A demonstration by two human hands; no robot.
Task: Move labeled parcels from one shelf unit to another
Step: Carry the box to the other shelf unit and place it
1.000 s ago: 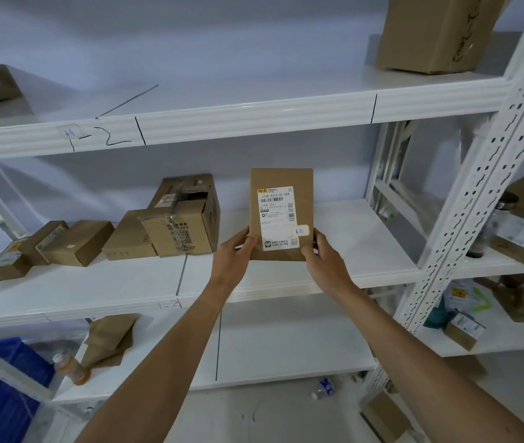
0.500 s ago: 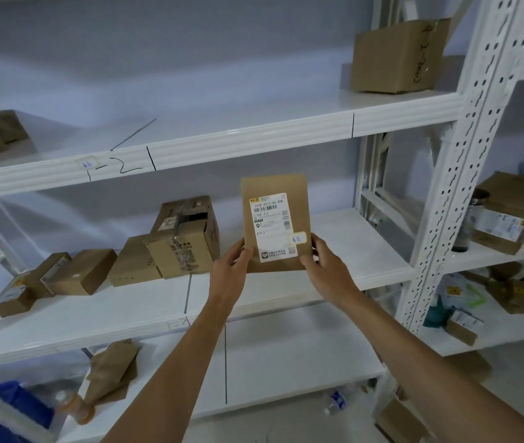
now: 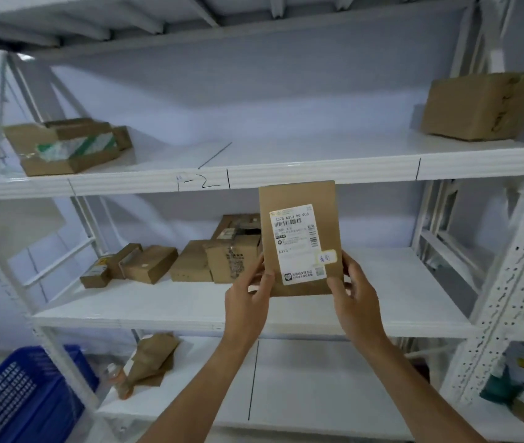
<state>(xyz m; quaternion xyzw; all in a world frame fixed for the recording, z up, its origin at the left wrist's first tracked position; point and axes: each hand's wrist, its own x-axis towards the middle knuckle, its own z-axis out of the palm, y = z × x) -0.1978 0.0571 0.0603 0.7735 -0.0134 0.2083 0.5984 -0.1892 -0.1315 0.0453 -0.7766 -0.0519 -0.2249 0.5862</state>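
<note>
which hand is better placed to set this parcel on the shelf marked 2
Left, probably. Both hands grip the flat parcel by its lower corners, but the left hand sits nearer the marked section, up and to the left. The right hand would reach across.

The white shelf unit carries a taped flat box at its upper board's left end, a brown carton at the right, and small cartons clustered left-centre on the middle board.
</note>
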